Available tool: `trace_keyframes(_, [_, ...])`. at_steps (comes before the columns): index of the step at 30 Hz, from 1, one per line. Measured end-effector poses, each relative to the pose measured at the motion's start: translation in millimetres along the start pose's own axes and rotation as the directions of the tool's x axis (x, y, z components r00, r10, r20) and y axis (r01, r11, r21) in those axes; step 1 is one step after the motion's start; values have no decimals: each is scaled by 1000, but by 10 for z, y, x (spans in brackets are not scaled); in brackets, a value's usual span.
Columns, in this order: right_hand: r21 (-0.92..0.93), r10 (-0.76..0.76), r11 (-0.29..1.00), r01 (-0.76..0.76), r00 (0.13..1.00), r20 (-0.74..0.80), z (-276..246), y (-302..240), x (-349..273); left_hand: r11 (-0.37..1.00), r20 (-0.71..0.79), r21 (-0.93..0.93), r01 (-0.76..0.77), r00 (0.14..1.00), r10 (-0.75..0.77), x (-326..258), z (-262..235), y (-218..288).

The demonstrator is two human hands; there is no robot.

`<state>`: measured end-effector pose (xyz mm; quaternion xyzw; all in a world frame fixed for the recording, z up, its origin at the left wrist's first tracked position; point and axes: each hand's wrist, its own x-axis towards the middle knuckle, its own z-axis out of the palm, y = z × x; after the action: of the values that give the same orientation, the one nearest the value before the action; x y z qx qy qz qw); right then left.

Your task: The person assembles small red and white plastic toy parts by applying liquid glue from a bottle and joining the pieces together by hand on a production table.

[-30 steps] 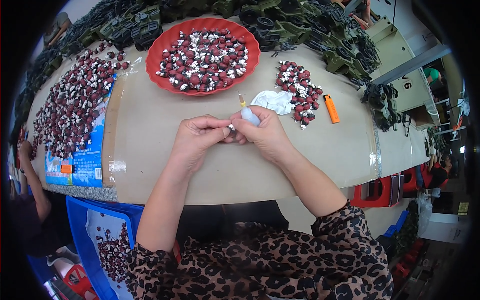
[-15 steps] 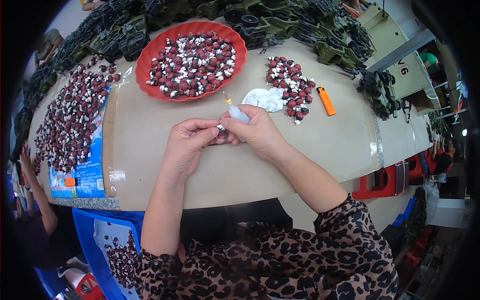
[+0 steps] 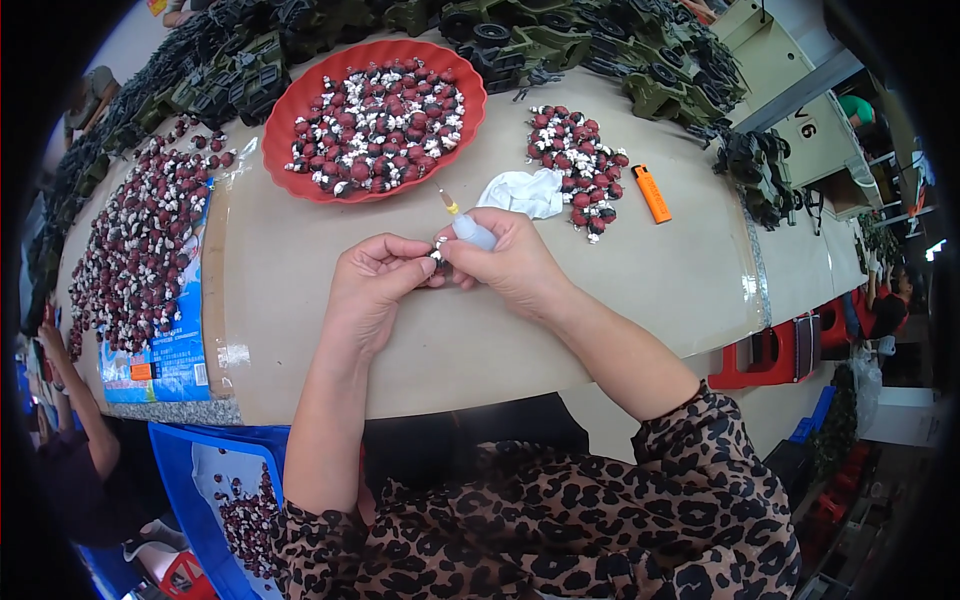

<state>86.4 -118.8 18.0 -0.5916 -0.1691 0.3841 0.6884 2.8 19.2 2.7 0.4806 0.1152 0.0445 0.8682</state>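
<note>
Over the middle of the table, my left hand (image 3: 382, 285) pinches a small dark-and-white piece (image 3: 438, 256) between thumb and fingertips. My right hand (image 3: 518, 262) is closed around a small translucent squeeze bottle (image 3: 474, 232) with a yellow-based needle tip, which points up and away from me. Its thumb and fingertips also meet at the small piece, beside the left fingertips. Fingers hide most of the piece. A crumpled white cloth (image 3: 524, 194) lies just beyond my right hand, next to a pile of small dark-red, black and white pieces (image 3: 580, 165).
A red scalloped bowl (image 3: 277, 165) full of similar pieces stands beyond my hands. More pieces (image 3: 140, 240) heap at left on a blue sheet (image 3: 180, 370). An orange lighter (image 3: 652, 194) lies right. Green toy vehicles (image 3: 570, 50) line the far edge. A blue bin (image 3: 190, 445) sits below left.
Both hands keep their hold and stay close together. The small piece appears slightly turned, with a bit more white showing. The whole view has shifted a little.
</note>
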Motion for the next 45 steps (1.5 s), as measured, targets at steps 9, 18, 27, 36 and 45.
trace_keyframes(9, [-16,-6,1000,6,1000,7,14,-14,-13,999,-8,35,-31,999,31,6,8,-17])
trace_keyframes(18, [-20,1,1000,0,998,56,-35,-8,11,1000,8,7,-19,1000,19,-1,1,-4])
trace_keyframes(27, [-27,12,1000,-11,999,47,-9,-21,7,1000,8,13,-25,1000,25,9,2,-5])
trace_keyframes(36, [-54,13,998,-12,1000,19,5,-37,-8,999,-11,43,-21,1000,21,23,5,-20])
trace_keyframes(45, [-344,-404,881,324,894,-194,-341,-301,13,992,8,-126,-16,1000,17,-1,-50,28])
